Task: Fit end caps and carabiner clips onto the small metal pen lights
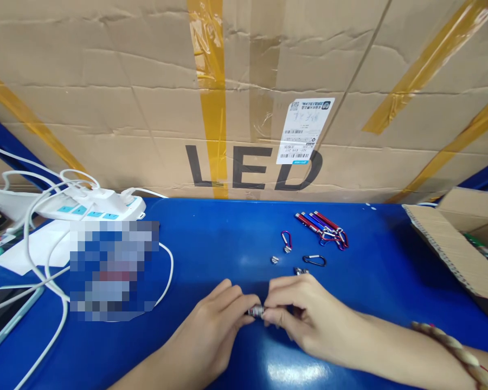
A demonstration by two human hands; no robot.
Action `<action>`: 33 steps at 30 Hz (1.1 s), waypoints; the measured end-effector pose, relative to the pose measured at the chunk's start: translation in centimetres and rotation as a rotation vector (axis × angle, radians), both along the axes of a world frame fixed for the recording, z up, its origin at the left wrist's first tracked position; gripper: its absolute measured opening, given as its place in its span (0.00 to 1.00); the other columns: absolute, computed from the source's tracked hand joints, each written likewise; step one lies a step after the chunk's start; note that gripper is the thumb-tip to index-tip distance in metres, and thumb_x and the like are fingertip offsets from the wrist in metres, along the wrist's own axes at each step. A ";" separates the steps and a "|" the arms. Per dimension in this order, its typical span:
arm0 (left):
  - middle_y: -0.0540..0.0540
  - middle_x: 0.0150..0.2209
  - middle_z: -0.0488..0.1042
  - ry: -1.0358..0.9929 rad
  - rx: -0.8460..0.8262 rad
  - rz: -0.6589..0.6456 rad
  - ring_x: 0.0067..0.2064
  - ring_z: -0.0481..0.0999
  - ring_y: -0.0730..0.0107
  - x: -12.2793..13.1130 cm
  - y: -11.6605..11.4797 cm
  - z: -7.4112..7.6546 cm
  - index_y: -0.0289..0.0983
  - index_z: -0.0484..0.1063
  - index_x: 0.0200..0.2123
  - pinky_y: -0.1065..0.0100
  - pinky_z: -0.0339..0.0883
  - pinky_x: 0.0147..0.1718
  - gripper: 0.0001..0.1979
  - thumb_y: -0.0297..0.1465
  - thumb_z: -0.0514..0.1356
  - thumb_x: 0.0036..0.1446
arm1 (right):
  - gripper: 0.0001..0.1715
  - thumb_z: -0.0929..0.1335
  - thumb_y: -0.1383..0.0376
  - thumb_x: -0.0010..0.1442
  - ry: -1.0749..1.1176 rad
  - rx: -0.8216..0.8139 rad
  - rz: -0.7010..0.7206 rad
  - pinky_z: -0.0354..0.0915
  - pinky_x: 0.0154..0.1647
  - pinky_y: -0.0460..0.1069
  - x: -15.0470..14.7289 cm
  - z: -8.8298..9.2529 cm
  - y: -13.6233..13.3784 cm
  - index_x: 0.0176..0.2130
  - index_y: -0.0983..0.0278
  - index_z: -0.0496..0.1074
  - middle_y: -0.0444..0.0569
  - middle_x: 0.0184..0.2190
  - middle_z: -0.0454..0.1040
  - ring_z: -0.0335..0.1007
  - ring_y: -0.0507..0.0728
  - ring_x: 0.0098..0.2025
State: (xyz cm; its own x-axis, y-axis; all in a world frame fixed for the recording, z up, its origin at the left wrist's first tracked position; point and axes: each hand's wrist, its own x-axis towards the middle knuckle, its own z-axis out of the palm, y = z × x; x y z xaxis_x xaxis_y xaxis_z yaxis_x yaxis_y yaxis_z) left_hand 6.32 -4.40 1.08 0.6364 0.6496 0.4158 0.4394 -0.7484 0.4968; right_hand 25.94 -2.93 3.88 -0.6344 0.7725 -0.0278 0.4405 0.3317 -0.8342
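Over the front of the blue table, my left hand [215,322] and my right hand [301,314] meet fingertip to fingertip. Between them is a small dark and silver cylinder [256,311], pinched at its left end by the left fingers and at its right end by the right ones. Most of it is covered by fingers, so its kind does not show. Just beyond the right hand lie small metal pieces [300,271], partly hidden. A black carabiner [314,260], a small silver part [275,260] and a red carabiner [286,241] rest farther back.
Several red and blue pen-shaped metal tubes [319,225] with carabiners lie at the back right. A white power strip [101,206] with tangled cables stands at left, near a phone [8,311]. An open cardboard box [451,244] is at right; a large carton [146,108] walls the back.
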 end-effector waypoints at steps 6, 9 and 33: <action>0.44 0.31 0.75 -0.046 0.266 0.033 0.29 0.71 0.70 -0.2 -0.4 -0.6 0.30 0.65 0.48 0.67 0.68 0.34 0.17 0.14 0.47 0.58 | 0.25 0.72 0.48 0.45 0.354 -1.034 -0.089 0.61 0.09 0.40 -0.5 -0.6 0.2 0.22 0.68 0.69 0.39 0.14 0.63 0.57 0.45 0.13; 0.44 0.30 0.74 -0.116 0.193 0.046 0.29 0.71 0.70 -0.2 -0.4 -0.5 0.31 0.66 0.50 0.70 0.67 0.31 0.19 0.14 0.49 0.57 | 0.25 0.74 0.49 0.43 0.439 -1.154 -0.128 0.64 0.10 0.41 -0.8 -0.7 0.5 0.23 0.69 0.69 0.38 0.14 0.62 0.53 0.43 0.13; 0.51 0.27 0.72 -0.294 -0.318 0.151 0.26 0.69 0.76 0.6 -1.0 -0.1 0.39 0.72 0.38 0.77 0.62 0.27 0.10 0.22 0.53 0.59 | 0.11 0.74 0.60 0.48 0.108 -0.039 -0.100 0.64 0.20 0.41 -0.3 0.6 1.7 0.22 0.66 0.76 0.45 0.21 0.70 0.67 0.48 0.23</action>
State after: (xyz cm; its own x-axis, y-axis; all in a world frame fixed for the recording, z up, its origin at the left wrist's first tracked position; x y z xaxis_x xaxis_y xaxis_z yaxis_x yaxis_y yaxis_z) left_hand 6.87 -5.39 0.97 0.4096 0.8507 0.3295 0.3381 -0.4770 0.8113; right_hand 25.66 -1.23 4.49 -0.5555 0.8315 0.0053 0.3768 0.2574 -0.8898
